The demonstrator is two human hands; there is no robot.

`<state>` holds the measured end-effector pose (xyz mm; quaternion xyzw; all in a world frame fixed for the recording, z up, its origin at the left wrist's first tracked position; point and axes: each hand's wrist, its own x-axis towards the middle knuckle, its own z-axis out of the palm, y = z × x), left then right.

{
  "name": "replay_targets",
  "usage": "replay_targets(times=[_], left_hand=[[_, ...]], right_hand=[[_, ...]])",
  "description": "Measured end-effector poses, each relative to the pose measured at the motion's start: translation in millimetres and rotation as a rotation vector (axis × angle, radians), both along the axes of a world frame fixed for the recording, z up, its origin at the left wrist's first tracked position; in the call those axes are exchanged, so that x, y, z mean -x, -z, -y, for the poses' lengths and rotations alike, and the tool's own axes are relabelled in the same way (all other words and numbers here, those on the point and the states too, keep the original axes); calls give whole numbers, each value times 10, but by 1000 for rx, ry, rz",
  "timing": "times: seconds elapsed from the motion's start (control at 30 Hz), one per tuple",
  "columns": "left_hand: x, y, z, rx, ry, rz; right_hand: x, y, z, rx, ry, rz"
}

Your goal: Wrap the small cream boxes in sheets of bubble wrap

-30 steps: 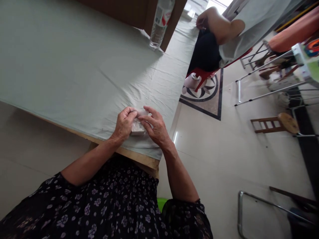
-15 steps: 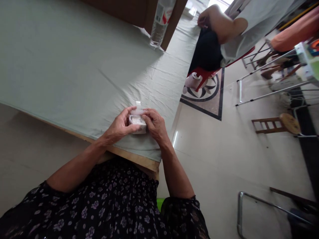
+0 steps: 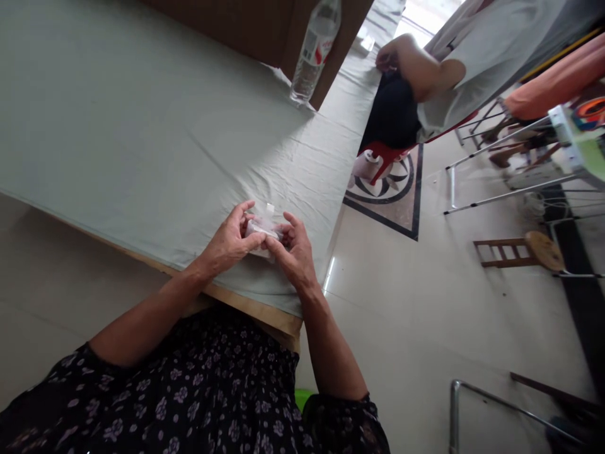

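Observation:
Between my hands is a small whitish box (image 3: 263, 227) that looks partly see-through, with a pale flap (image 3: 270, 209) standing out from its far side. The curved fingers and thumb of my left hand (image 3: 229, 241) hold its left side. My right hand (image 3: 293, 252) presses its thumb on the near edge, close to the left thumb, while its other fingers curl at the right side. Both thumbs cover part of the box, so its contents are hard to make out.
A pale green cloth covers the table (image 3: 142, 145). A clear plastic bottle (image 3: 312, 60) stands by a brown cardboard box (image 3: 227, 25). Another person's arm (image 3: 420, 66) is at the table's far right side. On the floor are a wooden stool (image 3: 543, 250) and metal frames (image 3: 501, 183).
My right thumb has moved left along the box's near edge to meet the left thumb, and my right fingers have come off the flap. The view has shifted slightly.

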<state>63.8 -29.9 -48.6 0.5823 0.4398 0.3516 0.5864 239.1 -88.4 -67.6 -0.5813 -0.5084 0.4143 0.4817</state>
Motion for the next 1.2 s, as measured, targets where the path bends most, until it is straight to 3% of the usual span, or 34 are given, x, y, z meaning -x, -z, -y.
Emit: replay_targets(times=[0.1,0.2,0.33,0.63,0.8,1.0,1.2], left_hand=[[34,24,63,-366,-90,-173],[38,41,163,-729,-120,-297],[0,99,227,-937,-88,-354],[-51,148,219,-916,-140,-357],[-64,120,273,-818,-137,-382],[-45,68,338,-750,-138,-407],[-44,23,363,-749,-137,-416]], right_hand=[[47,-26,64,-11,154,137],[49,-50,107,-9,195,211],[-14,-66,92,-4,136,217],[-385,-87,-308,78,80,213],[-369,-99,-595,124,21,297],[-309,-118,-779,155,-74,243],[-359,-279,-803,5,-256,401]])
